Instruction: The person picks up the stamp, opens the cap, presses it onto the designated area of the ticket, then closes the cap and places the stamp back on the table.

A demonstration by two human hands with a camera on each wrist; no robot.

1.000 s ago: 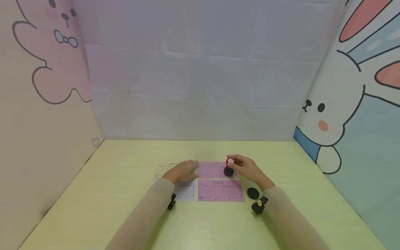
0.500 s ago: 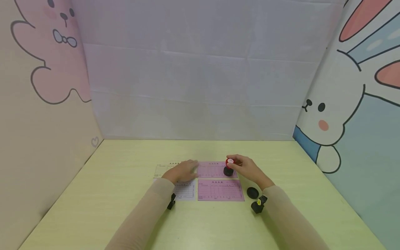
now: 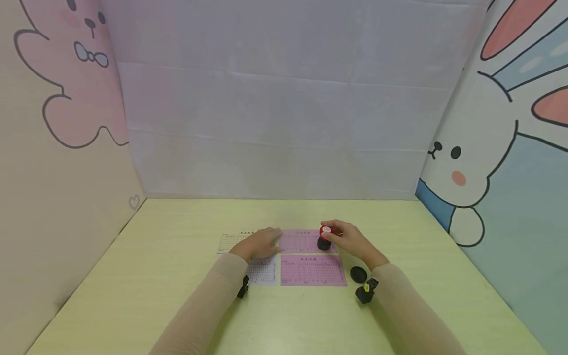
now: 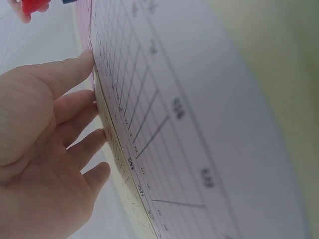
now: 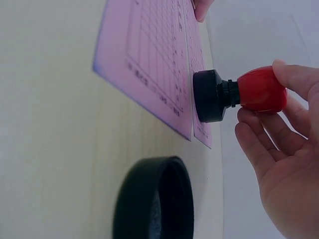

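Observation:
My right hand (image 3: pixel 355 242) grips the red knob of a stamp (image 5: pixel 261 89) with thumb and fingers. The stamp's black round base stands upright on the right part of the far pink form (image 3: pixel 299 240). My left hand (image 3: pixel 259 244) rests with its fingertips at that form's left edge and over the yellowish form (image 3: pixel 228 241); its fingers look loosely bent in the left wrist view and hold nothing. Nearer me lie a second pink form (image 3: pixel 312 271) and a white form (image 4: pixel 199 124), the latter partly hidden by the left hand and sleeve.
A round black cap (image 3: pixel 358 274) lies on the table right of the near pink form, close to the right wrist; the right wrist view shows it hollow side up. Pale walls with cartoon animals (image 3: pixel 470 172) enclose the table's back and sides.
Almost nothing differs: the stamp stays on the far pink form in my right hand, and the left hand keeps its place. The whole view drifts very slightly.

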